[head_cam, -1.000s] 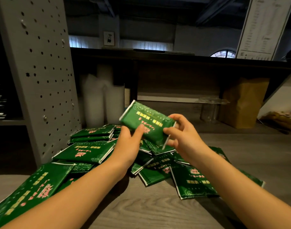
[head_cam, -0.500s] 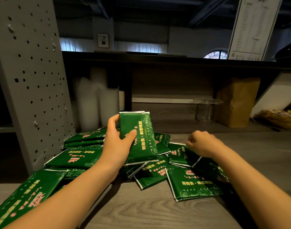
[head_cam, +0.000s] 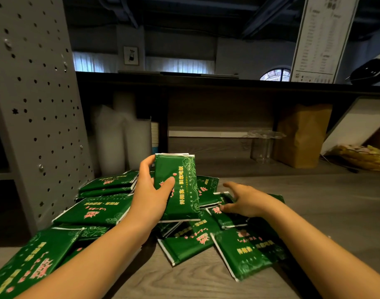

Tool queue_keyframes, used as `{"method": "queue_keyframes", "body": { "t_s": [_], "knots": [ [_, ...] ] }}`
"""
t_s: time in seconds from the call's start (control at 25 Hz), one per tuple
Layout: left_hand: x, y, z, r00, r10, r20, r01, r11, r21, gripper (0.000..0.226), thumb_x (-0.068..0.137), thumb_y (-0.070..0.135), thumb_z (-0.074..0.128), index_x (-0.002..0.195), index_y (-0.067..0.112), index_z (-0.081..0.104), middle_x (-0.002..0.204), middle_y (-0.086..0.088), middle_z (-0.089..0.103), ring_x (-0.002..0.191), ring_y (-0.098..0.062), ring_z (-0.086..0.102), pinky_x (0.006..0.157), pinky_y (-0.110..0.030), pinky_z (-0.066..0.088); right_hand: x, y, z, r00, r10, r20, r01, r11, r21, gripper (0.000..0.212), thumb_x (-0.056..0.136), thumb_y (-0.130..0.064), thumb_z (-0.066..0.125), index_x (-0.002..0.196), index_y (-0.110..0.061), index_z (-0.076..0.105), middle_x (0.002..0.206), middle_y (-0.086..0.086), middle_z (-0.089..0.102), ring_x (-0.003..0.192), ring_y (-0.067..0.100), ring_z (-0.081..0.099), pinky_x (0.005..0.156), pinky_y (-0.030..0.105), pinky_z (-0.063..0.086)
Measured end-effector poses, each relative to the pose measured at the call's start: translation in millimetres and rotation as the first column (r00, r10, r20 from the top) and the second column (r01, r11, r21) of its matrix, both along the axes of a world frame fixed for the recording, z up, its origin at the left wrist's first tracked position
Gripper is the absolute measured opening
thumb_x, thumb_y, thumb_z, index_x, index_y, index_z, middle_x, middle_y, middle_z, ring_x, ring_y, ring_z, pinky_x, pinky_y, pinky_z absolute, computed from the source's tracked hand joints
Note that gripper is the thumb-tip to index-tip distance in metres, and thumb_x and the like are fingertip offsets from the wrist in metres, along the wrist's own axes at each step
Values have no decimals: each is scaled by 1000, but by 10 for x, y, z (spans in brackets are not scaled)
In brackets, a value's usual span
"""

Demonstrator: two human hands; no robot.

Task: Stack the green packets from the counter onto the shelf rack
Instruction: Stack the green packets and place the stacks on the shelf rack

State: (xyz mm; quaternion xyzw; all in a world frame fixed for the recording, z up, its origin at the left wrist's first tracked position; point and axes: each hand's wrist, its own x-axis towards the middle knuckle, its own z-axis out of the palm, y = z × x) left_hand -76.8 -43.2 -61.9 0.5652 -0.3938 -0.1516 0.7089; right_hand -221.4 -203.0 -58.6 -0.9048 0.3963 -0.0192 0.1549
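Closest to me: one green packet (head_cam: pixel 29 266) lying flat at the front-left of the counter (head_cam: pixel 184 281). Glossy film, flat rectangle, white sealed edges, pink/yellow print. Counter is matte grey wood-grain.

Next: loose pile (head_cam: pixel 184 244), fanned out and overlapping, no order. Slick film on film, so I'd expect them to slide easily.

Left hand (head_cam: pixel 150 195) grips a small stack (head_cam: pixel 180 186) upright, long edge vertical. Thumb lies across the printed face, fingers wrap round the left edge to the back. White edges at the top show more than one packet; count unclear. Looks held on end to keep the edges squared and the front free for adding the next one.

Right hand (head_cam: pixel 247 200) is down on the pile, fingers spread, tips touching a single packet (head_cam: pixel 228 219). No pinch on it that I can see. My read: collecting step, this one joins the stack next.

Left of the pile: tidier packets (head_cam: pixel 107 184) lying flat beside the grey perforated panel (head_cam: pixel 34 104), which is painted sheet metal with round holes and bolts. Probably the shelf rack's side. No green packet visible on it, so the task reads as early.

Behind: sleeved white cups (head_cam: pixel 111 137), clear plastic cups (head_cam: pixel 263 145), brown paper bag (head_cam: pixel 301 134), all under a dark ledge (head_cam: pixel 206 83). Menu board (head_cam: pixel 322 35) up at far right.
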Motion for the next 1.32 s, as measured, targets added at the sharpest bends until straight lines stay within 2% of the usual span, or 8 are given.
{"method": "queue_keyframes", "body": {
  "t_s": [0.12,0.4,0.56,0.72,0.84,1.04,1.16,1.32],
  "knots": [
    [0,-4,-3,1000,8,-4,-8,1000,-1,46,93,5,52,118,38,33,111,-4,62,94,-24,65,73,-36,57,16,57,6,987,9,162,-38,984,174,93,82,-29,72,151,-26,10,152,9,30,133,26,39,106,36,38],
    [-1,1,12,999,19,-27,-18,1000,2,39,93,5,52,118,33,39,100,2,63,88,-18,66,69,-33,57,57,45,75,926,-76,370,37,993,112,91,84,-11,69,152,-20,11,152,9,30,128,27,46,98,32,46],
    [-25,-16,13,999,16,-50,-14,1000,28,29,94,5,50,109,29,49,98,2,64,85,-15,66,64,-28,55,-55,-9,202,616,-187,765,43,978,205,72,91,-9,58,150,-22,19,148,5,38,123,22,48,92,32,49],
    [-13,-76,-6,978,10,-207,1,999,51,26,94,0,46,105,22,53,98,-7,66,83,-24,65,70,-37,55,-1,234,319,361,-261,895,-195,918,346,62,96,-9,51,149,-25,24,131,-8,53,111,16,59,88,33,53],
    [-59,-99,-14,935,-58,-351,67,998,12,22,95,2,42,110,11,54,94,-12,66,73,-22,65,62,-36,56,111,498,306,391,-237,889,-341,860,380,59,95,-4,48,147,-26,28,103,-14,62,84,6,67,72,28,58],
    [-116,-111,-60,881,-244,-406,256,966,-24,61,88,48,53,140,19,38,133,-5,56,114,-20,60,93,-44,50,346,790,96,452,-54,891,-291,934,205,68,91,-15,53,149,-27,20,119,-9,53,119,9,46,104,32,41],
    [-140,-101,-93,982,-115,-150,122,992,39,34,94,25,53,126,24,43,118,1,64,108,-17,62,98,-47,47,374,845,38,552,40,833,-192,978,80,68,94,-18,50,150,-25,12,123,-7,35,120,4,23,103,21,19],
    [-119,-78,-95,996,-66,-62,68,997,34,39,94,10,51,129,26,40,111,2,65,103,-19,63,96,-49,47,252,649,180,661,126,740,-170,985,-16,58,94,-28,50,147,-24,27,130,-6,37,125,10,33,107,29,29]
  ]
}}
